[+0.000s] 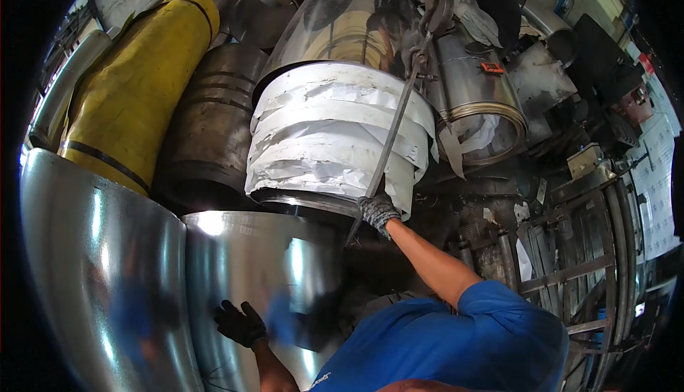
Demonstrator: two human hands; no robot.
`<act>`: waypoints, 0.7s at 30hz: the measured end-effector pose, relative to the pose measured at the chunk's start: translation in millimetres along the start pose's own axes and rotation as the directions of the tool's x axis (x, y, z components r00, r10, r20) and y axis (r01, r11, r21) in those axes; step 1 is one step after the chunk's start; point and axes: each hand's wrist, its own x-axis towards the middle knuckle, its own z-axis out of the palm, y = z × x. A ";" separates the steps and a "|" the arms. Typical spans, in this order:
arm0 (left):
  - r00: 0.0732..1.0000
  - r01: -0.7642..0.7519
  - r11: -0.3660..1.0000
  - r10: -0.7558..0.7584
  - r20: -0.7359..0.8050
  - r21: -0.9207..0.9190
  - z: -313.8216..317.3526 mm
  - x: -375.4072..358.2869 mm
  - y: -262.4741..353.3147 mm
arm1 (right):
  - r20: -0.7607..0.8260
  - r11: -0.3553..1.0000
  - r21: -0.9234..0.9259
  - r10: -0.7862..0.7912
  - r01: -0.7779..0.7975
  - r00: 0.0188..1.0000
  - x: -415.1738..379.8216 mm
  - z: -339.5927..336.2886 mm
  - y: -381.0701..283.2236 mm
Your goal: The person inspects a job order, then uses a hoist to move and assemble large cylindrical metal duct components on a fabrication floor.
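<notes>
My right hand [379,214], in a grey patterned glove, is closed round the lower part of a long flat strap [393,132]. The strap runs up to a metal hook fitting [420,57] above the coils. Behind the strap lies a large coil wrapped in torn white paper [335,132], its shiny metal upper part bare. My left hand [241,323], in a dark glove with its fingers spread, is over the curved face of a shiny metal coil [263,264]. Whether it touches the metal I cannot tell.
A yellow-wrapped roll [139,82] and a brown banded coil [217,100] lie at the left. Another big shiny coil [107,264] fills the lower left. A coil with an orange label [477,93] and a metal rack [570,271] are at the right. Another person's dark clothing [499,0] shows at the top.
</notes>
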 end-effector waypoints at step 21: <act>0.999 -0.018 0.999 0.016 -0.042 -0.044 -6.7 0.7 -1.2 | 0.177 0.947 -0.269 -0.132 0.177 0.975 -14.5 -3.5 -20.6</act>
